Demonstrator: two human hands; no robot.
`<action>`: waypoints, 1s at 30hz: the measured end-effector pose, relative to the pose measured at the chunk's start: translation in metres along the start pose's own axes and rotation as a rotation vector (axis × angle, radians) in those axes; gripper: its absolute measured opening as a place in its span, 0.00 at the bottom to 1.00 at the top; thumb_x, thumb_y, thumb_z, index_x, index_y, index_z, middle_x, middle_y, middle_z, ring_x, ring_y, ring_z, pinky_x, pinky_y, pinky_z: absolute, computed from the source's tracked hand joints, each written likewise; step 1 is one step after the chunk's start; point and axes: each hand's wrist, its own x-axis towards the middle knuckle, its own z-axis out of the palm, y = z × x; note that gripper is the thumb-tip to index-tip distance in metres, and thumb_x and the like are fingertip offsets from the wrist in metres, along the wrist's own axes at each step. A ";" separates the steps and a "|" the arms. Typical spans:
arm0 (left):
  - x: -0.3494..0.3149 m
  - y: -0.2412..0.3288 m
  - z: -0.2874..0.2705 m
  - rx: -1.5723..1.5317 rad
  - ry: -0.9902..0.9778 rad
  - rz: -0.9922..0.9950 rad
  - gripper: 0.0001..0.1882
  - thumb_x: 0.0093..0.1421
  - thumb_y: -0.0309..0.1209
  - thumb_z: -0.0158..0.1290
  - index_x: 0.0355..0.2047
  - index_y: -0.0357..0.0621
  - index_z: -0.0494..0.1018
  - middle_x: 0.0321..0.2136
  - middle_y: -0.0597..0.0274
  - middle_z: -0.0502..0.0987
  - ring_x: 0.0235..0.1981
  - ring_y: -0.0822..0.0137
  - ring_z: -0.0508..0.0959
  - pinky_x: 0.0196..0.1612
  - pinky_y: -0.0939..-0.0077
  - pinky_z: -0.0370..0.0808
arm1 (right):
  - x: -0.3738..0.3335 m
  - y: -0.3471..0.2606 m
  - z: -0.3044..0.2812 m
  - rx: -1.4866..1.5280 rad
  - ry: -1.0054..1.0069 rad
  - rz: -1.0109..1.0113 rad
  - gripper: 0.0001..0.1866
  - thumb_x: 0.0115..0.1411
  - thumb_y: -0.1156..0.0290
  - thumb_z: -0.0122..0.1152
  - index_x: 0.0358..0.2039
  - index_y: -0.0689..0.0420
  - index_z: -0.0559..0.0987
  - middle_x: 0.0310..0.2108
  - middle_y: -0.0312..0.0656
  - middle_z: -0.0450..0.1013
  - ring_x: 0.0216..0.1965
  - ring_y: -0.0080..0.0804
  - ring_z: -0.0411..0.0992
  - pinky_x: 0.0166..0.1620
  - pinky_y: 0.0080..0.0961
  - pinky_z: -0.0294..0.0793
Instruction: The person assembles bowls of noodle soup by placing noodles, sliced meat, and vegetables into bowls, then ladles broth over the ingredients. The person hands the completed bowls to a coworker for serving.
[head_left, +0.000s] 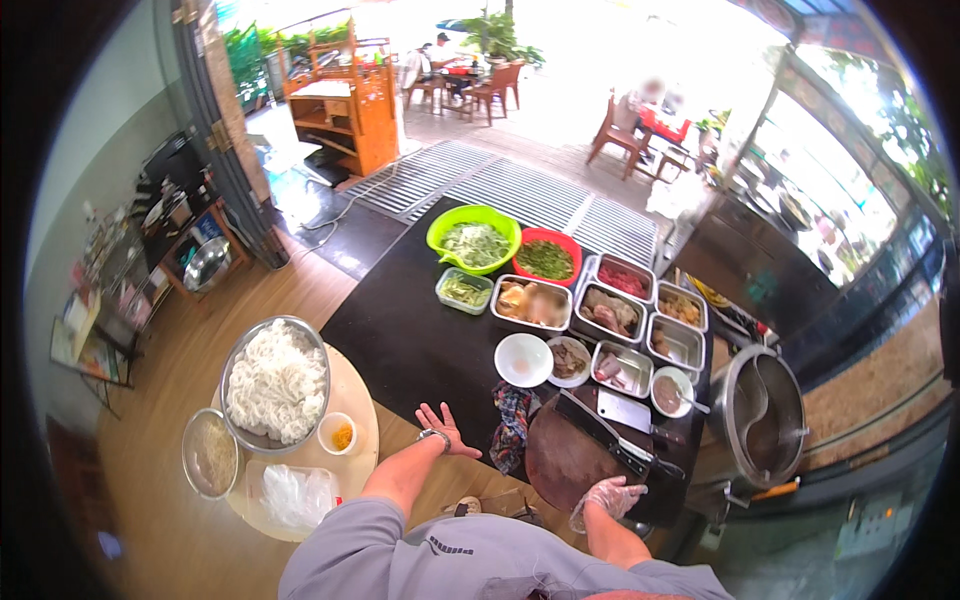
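My bare left hand (443, 431), a watch on its wrist, is held out with fingers spread at the near edge of the black table (385, 335). It holds nothing. A clear plastic glove covers my right hand (612, 497), which lies beside the round chopping board (565, 455) with its fingers stretched out. Across the board lie long knives (604, 432), and a broad-bladed cleaver (623, 408) rests beyond them. A crumpled patterned cloth (511, 425) sits left of the board. Behind it stand an empty white bowl (523, 360) and a bowl of sliced meat (569, 361).
Metal trays of meat (611, 313), a green basin (473, 240) and a red bowl of greens (545, 257) fill the far side. At right stands a large pot (757, 415). The round left table (355, 390) bears a bowl of white noodles (277, 383). People sit outside.
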 end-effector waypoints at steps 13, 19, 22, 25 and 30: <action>-0.008 -0.002 -0.002 0.008 0.015 0.003 0.92 0.35 0.84 0.57 0.68 0.28 0.11 0.65 0.12 0.11 0.66 0.19 0.11 0.68 0.26 0.18 | -0.001 -0.004 -0.005 -0.014 -0.060 -0.017 0.35 0.72 0.55 0.48 0.72 0.63 0.58 0.63 0.59 0.68 0.60 0.52 0.72 0.62 0.43 0.74; -0.002 0.001 0.001 -0.016 0.022 -0.008 0.93 0.35 0.83 0.60 0.67 0.30 0.09 0.62 0.11 0.07 0.65 0.18 0.09 0.70 0.29 0.23 | 0.002 0.001 0.000 -0.022 -0.033 -0.021 0.35 0.72 0.54 0.47 0.72 0.62 0.58 0.63 0.59 0.68 0.60 0.52 0.72 0.61 0.44 0.74; -0.001 0.000 0.005 -0.030 0.041 -0.018 0.94 0.33 0.82 0.61 0.68 0.31 0.09 0.63 0.13 0.07 0.66 0.19 0.09 0.70 0.30 0.23 | -0.001 -0.004 -0.005 -0.034 -0.041 -0.015 0.35 0.72 0.54 0.46 0.72 0.62 0.58 0.63 0.58 0.68 0.60 0.52 0.72 0.61 0.44 0.75; 0.001 -0.002 0.006 -0.037 0.041 -0.015 0.94 0.32 0.82 0.62 0.68 0.31 0.09 0.63 0.13 0.07 0.66 0.20 0.09 0.70 0.30 0.22 | -0.005 -0.011 -0.020 -0.019 -0.088 -0.003 0.35 0.73 0.53 0.46 0.72 0.62 0.57 0.63 0.58 0.68 0.61 0.51 0.72 0.61 0.44 0.75; 0.003 0.000 0.008 -0.069 0.069 -0.003 0.95 0.31 0.83 0.62 0.67 0.31 0.08 0.62 0.12 0.07 0.66 0.20 0.09 0.70 0.30 0.22 | 0.003 -0.002 -0.001 -0.017 -0.053 -0.030 0.35 0.72 0.54 0.46 0.73 0.62 0.57 0.64 0.58 0.67 0.62 0.51 0.71 0.62 0.44 0.74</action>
